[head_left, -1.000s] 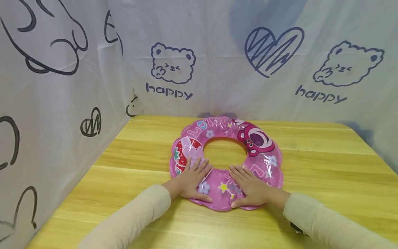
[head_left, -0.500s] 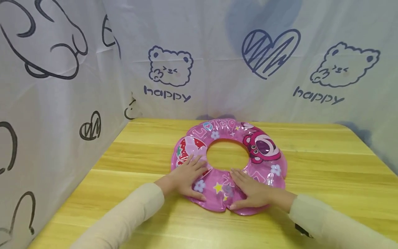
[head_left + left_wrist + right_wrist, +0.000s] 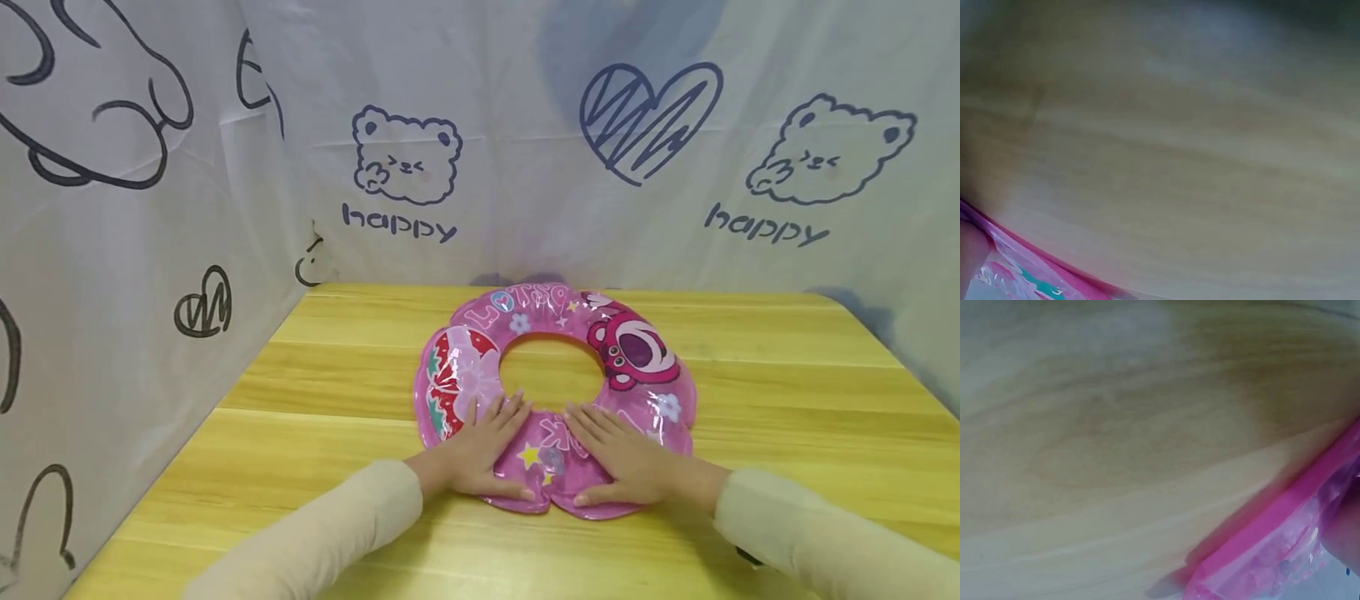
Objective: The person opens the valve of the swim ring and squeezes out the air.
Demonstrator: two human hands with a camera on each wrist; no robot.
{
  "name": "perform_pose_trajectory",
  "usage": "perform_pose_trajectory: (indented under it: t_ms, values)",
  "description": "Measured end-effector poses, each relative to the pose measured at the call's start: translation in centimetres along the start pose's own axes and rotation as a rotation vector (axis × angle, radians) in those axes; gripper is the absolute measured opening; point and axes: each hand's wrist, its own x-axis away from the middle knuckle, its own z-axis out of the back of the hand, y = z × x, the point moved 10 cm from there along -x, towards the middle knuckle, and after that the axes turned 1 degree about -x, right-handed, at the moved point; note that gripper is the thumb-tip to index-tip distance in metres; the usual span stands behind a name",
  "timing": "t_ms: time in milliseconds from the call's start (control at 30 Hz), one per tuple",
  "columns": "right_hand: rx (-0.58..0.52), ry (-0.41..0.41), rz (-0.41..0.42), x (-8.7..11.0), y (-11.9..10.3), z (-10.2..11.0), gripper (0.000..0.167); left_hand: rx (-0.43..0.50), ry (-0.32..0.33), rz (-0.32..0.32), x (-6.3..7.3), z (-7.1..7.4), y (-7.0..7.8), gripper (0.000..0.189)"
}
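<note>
A pink inflatable swim ring [image 3: 630,417] printed with a bear, strawberries, stars and flowers lies flat on the wooden table. On its near left part rests my left hand [image 3: 483,450], fingers straight and thumb pointing inward. My right hand [image 3: 626,458] lies the same way on the near right part, its fingertips at the edge of the hole. Between the two thumbs the outer rim shows a notch. The left wrist view catches only the ring's pink edge [image 3: 1041,256] and a bit of hand; the right wrist view has a similar strip of the ring [image 3: 1272,544].
The yellow wooden table [image 3: 315,350] extends around the ring on all sides. Behind it hangs a white cloth [image 3: 525,208] with bear and heart drawings, and another printed cloth [image 3: 135,275] runs along the left side.
The ring has shifted slightly to the right and turned a little clockwise. My left hand went left, then came back rightward onto the near part. My right hand moved slightly right.
</note>
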Motion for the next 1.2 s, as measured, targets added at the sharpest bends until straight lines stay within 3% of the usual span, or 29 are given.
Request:
perform_pose_trajectory:
  t_ms: [367,600,767,1000,1200]
  values:
    - [0.034,-0.023,0.001,-0.1,0.2,-0.5,0.092,-0.104,-0.075,0.019,-0.5,-0.9,0.0,0.103]
    - [0.071,-0.081,-0.008,-0.1,0.0,-0.4,0.091,-0.153,-0.111,0.048,-0.7,-0.9,0.0,0.099]
    - [0.086,-0.099,-0.024,-0.2,0.2,-0.5,0.091,-0.183,-0.116,0.056,-0.9,-0.9,0.1,0.097]
    - [0.105,-0.055,-0.025,-0.2,0.1,-0.1,0.092,-0.236,-0.106,0.047,-0.9,-1.0,0.2,0.097]
    - [0.087,-0.029,-0.029,-0.1,0.1,0.3,0.094,-0.224,-0.088,0.025,-0.6,-1.2,0.1,0.1]
